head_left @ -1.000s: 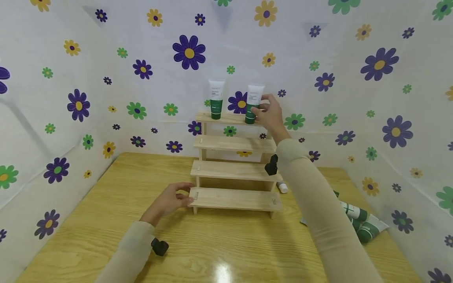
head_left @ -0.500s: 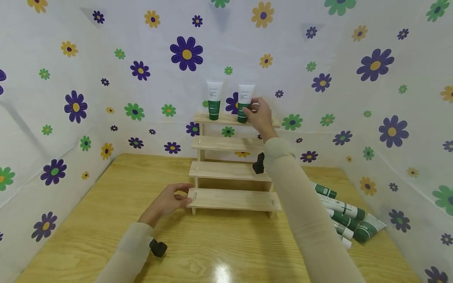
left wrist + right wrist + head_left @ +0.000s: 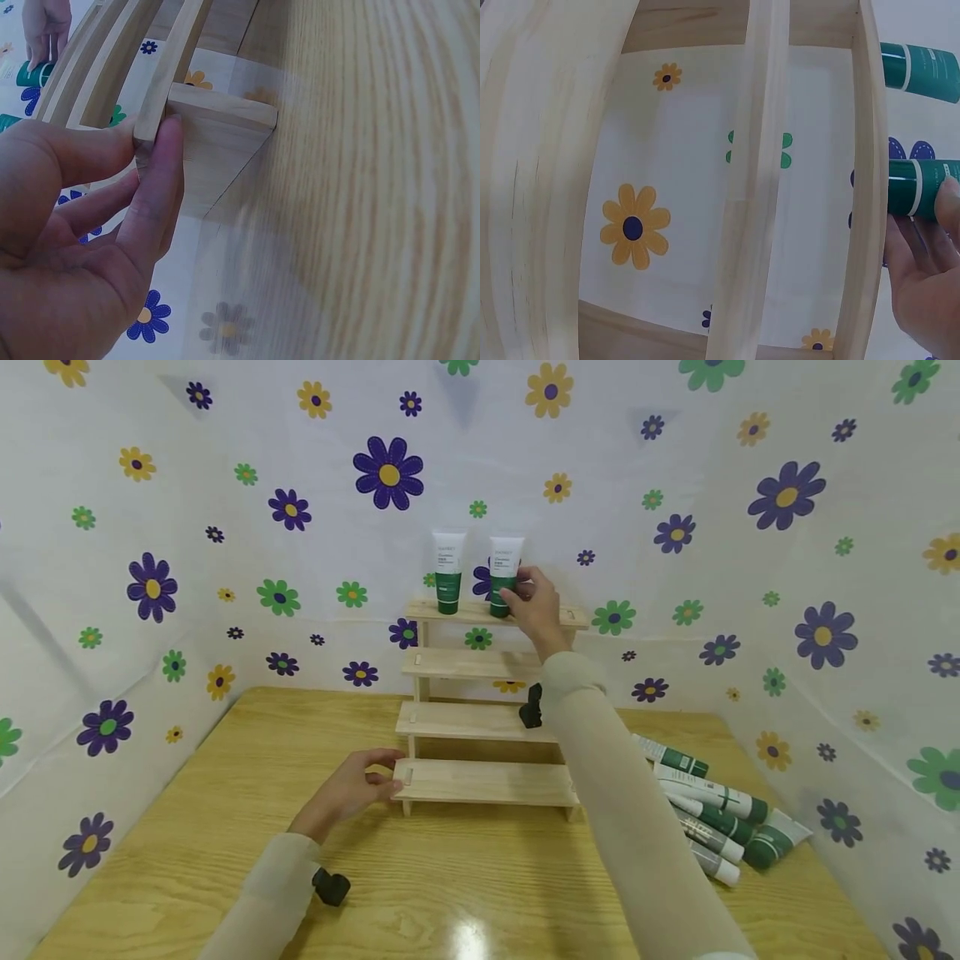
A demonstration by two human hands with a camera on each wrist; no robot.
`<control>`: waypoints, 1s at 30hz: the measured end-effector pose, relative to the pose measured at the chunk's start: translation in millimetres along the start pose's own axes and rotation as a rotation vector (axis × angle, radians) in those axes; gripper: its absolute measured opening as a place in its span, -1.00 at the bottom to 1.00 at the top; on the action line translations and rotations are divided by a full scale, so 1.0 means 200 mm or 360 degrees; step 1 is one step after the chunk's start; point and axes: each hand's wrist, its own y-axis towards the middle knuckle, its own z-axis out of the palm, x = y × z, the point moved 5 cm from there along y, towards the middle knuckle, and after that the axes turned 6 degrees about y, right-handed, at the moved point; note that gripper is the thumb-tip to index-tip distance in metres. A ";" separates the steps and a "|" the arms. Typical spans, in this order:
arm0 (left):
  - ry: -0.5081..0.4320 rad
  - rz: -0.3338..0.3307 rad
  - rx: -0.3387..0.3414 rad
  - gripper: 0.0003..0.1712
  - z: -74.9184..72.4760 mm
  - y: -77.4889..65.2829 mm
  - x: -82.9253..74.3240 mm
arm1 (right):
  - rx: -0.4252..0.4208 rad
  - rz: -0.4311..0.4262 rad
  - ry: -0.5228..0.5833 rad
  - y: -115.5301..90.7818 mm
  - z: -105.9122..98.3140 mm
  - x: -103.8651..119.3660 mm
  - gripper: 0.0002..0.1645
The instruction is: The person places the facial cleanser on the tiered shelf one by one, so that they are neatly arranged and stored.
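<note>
A tiered wooden rack (image 3: pixel 480 782) stands on the table, its steps rising toward the back wall. On its top step, my right hand (image 3: pixel 537 604) holds a white and green squeeze tube (image 3: pixel 504 578) by its lower half, thumb in front. The tube is upright, green cap down. To its left a matching tube (image 3: pixel 449 575) stands alone on the same step. My left hand (image 3: pixel 360 787) pinches the left end of the lowest step; in the left wrist view the thumb (image 3: pixel 105 154) lies over the board and the fingers are beneath it.
Several squeeze tubes (image 3: pixel 712 793), some green and white, some silvery, lie in a pile on the table (image 3: pixel 465 868) right of the rack, partly behind my right sleeve (image 3: pixel 622 785). A flower-patterned sheet (image 3: pixel 322 452) encloses the back and sides.
My right hand has moved left along the top step with its tube, closing the gap to the other tube. My left hand keeps its hold on the lowest step.
</note>
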 end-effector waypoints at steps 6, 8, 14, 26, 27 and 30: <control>0.0049 -0.0015 0.0008 -0.37 0.01 0.00 0.00 | -0.0002 0.0015 -0.0076 0.00 0.01 -0.01 -0.52; 0.0048 -0.0019 0.0014 -0.38 0.01 0.01 0.01 | -0.0012 0.0012 -0.0088 0.00 0.01 -0.01 -0.52; 0.0027 -0.0010 0.0039 -0.40 0.00 0.03 0.01 | -0.0014 0.0017 -0.0101 0.01 0.03 -0.03 -0.51; 0.0099 -0.0040 0.0082 -0.40 -0.01 0.03 -0.02 | 0.0012 0.0014 -0.0187 0.01 0.02 -0.04 -0.50; 0.0100 -0.0049 0.0078 -0.41 -0.01 0.04 -0.02 | 0.0020 0.0012 -0.0201 0.01 0.02 -0.03 -0.51; 0.0102 -0.0053 0.0075 -0.41 0.00 0.04 -0.02 | 0.0038 0.0016 -0.0238 0.01 0.02 -0.03 -0.51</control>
